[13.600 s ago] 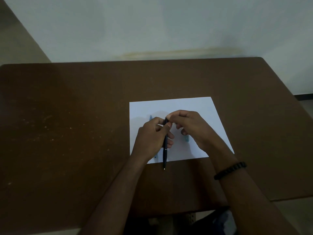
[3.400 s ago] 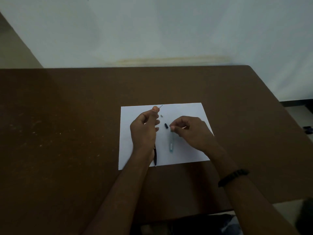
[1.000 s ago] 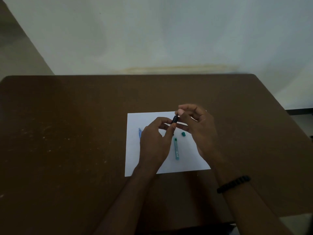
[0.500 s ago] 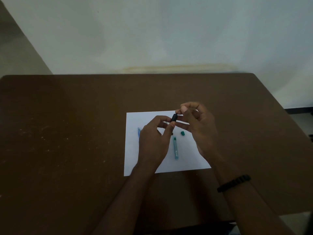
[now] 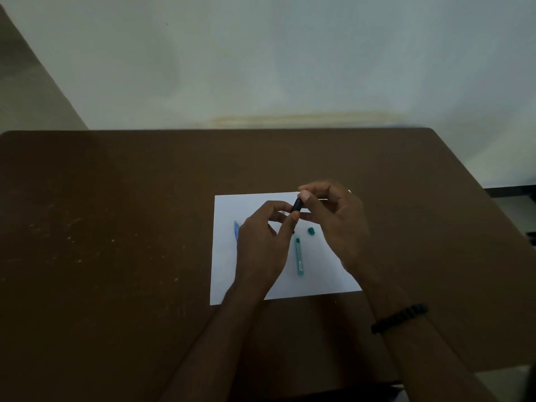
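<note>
The surface [image 5: 116,227] is a dark brown top with rounded far corners and scattered pale scuffs on its left half. It stands against a plain pale wall [image 5: 261,68] that carries a faint yellowish band just above the far edge. A beige strip of floor [image 5: 23,97] shows at the far left. The lighting is dim. A white sheet [image 5: 226,271] lies slightly right of centre, near the front edge. The barrel [image 5: 297,205], short and black, is held in the air above the far part of the sheet, between both hands. The left hand [image 5: 261,245] pinches its lower end with curled fingertips. The right hand [image 5: 333,224] pinches its upper end between thumb and forefinger. How far the barrel extends inside the left hand cannot be told. A teal tube [image 5: 299,256] lies lengthwise on the sheet between the two hands, and a small teal cap [image 5: 311,231] lies just beside its far end. A blue piece [image 5: 236,230] lies on the sheet, partly hidden by the left hand. A dark bracelet [image 5: 400,317] sits on the right wrist
</note>
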